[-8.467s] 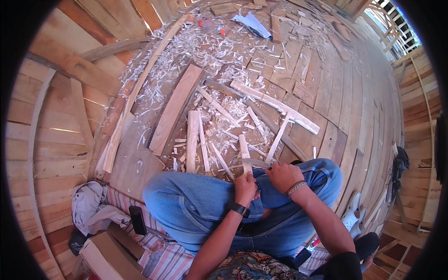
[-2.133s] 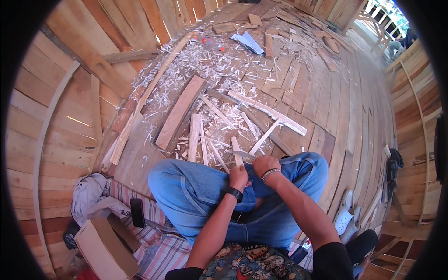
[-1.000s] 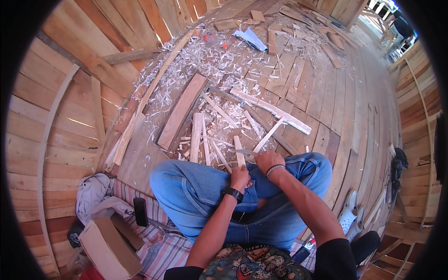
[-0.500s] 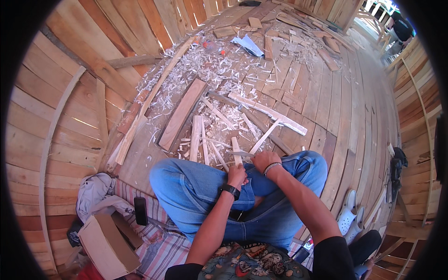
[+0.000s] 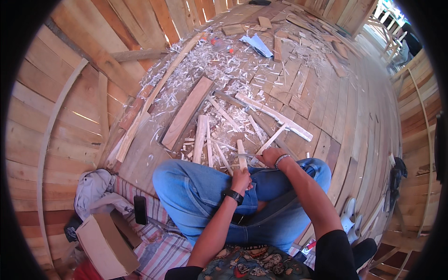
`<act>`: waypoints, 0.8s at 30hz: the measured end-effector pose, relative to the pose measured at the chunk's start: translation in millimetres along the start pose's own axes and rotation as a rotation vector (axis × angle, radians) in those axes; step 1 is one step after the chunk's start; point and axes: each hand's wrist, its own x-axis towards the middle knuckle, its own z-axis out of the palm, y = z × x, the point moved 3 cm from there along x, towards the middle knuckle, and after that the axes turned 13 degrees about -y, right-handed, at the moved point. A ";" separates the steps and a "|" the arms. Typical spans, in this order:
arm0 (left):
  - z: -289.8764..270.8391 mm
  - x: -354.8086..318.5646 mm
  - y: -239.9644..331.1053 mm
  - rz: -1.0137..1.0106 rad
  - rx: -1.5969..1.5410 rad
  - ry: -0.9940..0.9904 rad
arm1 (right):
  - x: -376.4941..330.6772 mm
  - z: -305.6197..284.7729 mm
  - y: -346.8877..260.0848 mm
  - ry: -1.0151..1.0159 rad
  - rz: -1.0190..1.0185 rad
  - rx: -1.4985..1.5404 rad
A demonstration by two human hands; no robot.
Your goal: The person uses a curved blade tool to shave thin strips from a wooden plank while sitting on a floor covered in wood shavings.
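My left hand (image 5: 241, 181) is closed around the lower end of a short, pale wooden stick (image 5: 241, 148), which points away from me above my crossed legs. In my right hand (image 5: 271, 157) is the handle of a knife (image 5: 248, 155); its blade lies across the stick, just beyond my left fingers. Wood shavings and several pale strips lie on the floor around them. One split strip (image 5: 199, 140) rests just left of the stick, and a thin strip (image 5: 272, 139) slants up beyond my right hand.
A thick brown plank (image 5: 187, 113) and a long pale batten (image 5: 275, 116) lie ahead on the board floor. A blue sheet (image 5: 257, 45) sits among shavings farther off. Left of me are a cardboard box (image 5: 103, 245) and a phone (image 5: 140, 210); clogs (image 5: 347, 215) stand at the right.
The knife and right hand have shifted slightly relative to the stick, with the wrist a little farther right. Both hands keep their hold. The whole view has moved a little.
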 end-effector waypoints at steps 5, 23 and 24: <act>0.0 -2.9 0.9 -0.003 0.028 0.019 | -6.8 13.3 -9.5 0.164 0.077 0.009; -3.0 3.2 -8.3 -0.013 0.038 0.022 | -13.0 13.9 -11.8 0.211 0.152 0.032; -4.5 3.5 -9.3 -0.019 0.011 0.008 | -12.0 15.1 -12.7 0.223 0.160 0.036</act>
